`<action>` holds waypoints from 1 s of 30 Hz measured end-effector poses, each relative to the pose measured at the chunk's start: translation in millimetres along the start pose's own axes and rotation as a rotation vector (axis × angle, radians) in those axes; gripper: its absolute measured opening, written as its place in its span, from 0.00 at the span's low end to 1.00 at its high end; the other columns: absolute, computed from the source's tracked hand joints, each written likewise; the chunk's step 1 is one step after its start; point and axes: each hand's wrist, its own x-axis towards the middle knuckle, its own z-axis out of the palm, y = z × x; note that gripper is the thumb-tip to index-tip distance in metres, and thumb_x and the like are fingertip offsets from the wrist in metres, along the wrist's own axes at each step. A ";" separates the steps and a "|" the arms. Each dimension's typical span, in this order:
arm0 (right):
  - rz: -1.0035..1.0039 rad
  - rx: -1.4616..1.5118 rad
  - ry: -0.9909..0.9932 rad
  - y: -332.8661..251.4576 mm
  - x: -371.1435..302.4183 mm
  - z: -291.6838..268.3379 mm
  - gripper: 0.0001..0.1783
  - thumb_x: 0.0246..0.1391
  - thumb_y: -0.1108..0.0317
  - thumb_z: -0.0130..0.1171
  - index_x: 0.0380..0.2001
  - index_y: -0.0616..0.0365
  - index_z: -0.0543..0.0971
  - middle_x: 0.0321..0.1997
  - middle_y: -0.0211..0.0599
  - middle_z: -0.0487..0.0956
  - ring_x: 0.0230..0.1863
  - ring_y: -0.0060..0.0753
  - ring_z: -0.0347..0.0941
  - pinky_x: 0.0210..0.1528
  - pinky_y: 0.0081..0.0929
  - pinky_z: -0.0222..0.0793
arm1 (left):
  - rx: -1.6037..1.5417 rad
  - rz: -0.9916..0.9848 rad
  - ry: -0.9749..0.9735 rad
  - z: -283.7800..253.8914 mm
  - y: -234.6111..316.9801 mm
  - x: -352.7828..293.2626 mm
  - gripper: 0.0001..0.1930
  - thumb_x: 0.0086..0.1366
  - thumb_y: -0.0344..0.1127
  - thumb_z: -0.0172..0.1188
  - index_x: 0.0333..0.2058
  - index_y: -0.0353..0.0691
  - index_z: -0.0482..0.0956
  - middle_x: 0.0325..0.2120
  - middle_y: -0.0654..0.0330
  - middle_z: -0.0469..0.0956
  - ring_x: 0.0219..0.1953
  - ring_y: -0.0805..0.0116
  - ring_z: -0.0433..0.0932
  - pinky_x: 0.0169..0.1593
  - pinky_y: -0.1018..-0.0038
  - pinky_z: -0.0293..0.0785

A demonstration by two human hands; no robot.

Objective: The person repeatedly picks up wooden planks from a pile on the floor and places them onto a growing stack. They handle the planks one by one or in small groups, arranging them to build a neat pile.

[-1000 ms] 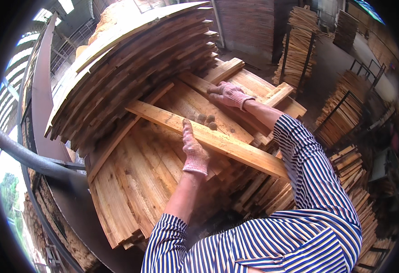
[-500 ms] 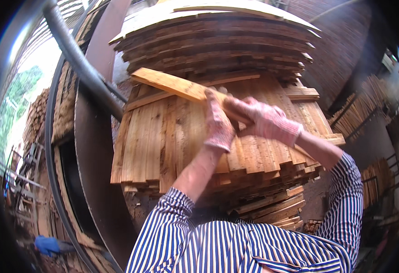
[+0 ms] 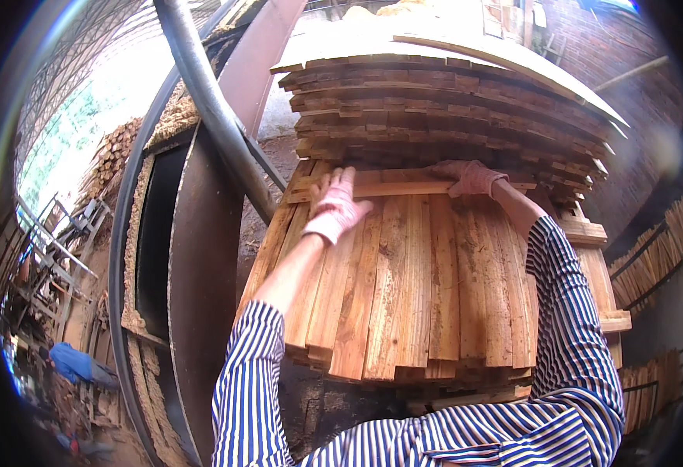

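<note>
A wooden strip [image 3: 404, 184] lies crosswise over the far end of a layer of boards [image 3: 404, 280]. My left hand [image 3: 337, 205], in a pink-and-white knit glove, rests flat near the strip's left end with fingers spread. Toward the strip's right part, my right hand [image 3: 475, 179] in a matching glove has its fingers curled over the wood. Its fingertips are partly lost in shadow. The boards sit side by side, with uneven near ends.
Behind rises a taller stack of boards [image 3: 435, 101]. A grey metal pipe [image 3: 209, 101] slants down beside a brown metal panel [image 3: 201, 257] at my left. More upright wood [image 3: 657, 245] stands at far right. A person in blue [image 3: 80, 363] is at lower left.
Both hands have moved forward and apart. The wooden piece held at an angle above the boards has gone down crosswise at the far end, and my left hand has opened. My view has shifted too.
</note>
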 end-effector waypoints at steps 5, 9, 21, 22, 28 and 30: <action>-0.056 -0.141 0.155 -9.7 15.8 24.1 0.47 0.42 0.60 0.62 0.71 0.36 0.64 0.65 0.49 0.71 0.65 0.51 0.69 0.65 0.43 0.67 | 0.321 0.263 -0.206 -2.6 -87.3 98.7 0.49 0.49 0.44 0.70 0.69 0.41 0.58 0.58 0.40 0.73 0.60 0.45 0.73 0.61 0.60 0.72; 0.031 -0.082 0.066 -52.5 -18.6 -13.0 0.46 0.46 0.66 0.58 0.71 0.26 0.62 0.65 0.50 0.71 0.67 0.55 0.66 0.65 0.49 0.66 | 0.303 0.373 -0.342 -48.1 -76.3 97.0 0.46 0.46 0.46 0.74 0.64 0.40 0.66 0.54 0.42 0.77 0.59 0.46 0.74 0.60 0.61 0.72; 0.029 0.064 0.370 -87.7 -49.4 11.8 0.38 0.47 0.59 0.65 0.64 0.29 0.69 0.67 0.50 0.65 0.63 0.58 0.68 0.54 0.54 0.75 | 0.070 0.239 -0.284 -28.8 -152.0 112.7 0.41 0.47 0.37 0.70 0.62 0.35 0.69 0.57 0.43 0.76 0.59 0.48 0.74 0.62 0.64 0.69; 0.025 0.052 0.399 -92.6 -86.8 -2.0 0.37 0.46 0.59 0.65 0.63 0.28 0.70 0.59 0.47 0.68 0.57 0.54 0.71 0.48 0.52 0.77 | -0.118 0.303 -0.231 -15.8 -195.9 123.5 0.41 0.48 0.34 0.71 0.63 0.33 0.68 0.58 0.43 0.74 0.60 0.51 0.73 0.63 0.65 0.68; 0.271 -0.302 0.557 -151.1 -335.1 -37.1 0.24 0.50 0.55 0.61 0.54 0.35 0.76 0.48 0.39 0.76 0.45 0.49 0.76 0.43 0.45 0.77 | -0.016 0.007 0.234 -29.8 -261.3 60.9 0.34 0.69 0.46 0.61 0.66 0.30 0.64 0.63 0.41 0.69 0.64 0.52 0.70 0.65 0.60 0.67; 0.330 -0.260 0.599 -172.4 -388.6 -14.8 0.25 0.51 0.54 0.61 0.55 0.37 0.75 0.47 0.39 0.76 0.44 0.48 0.75 0.42 0.44 0.76 | -0.066 0.056 0.241 5.0 -241.8 -3.0 0.35 0.68 0.47 0.61 0.66 0.31 0.64 0.63 0.42 0.69 0.63 0.52 0.70 0.65 0.59 0.67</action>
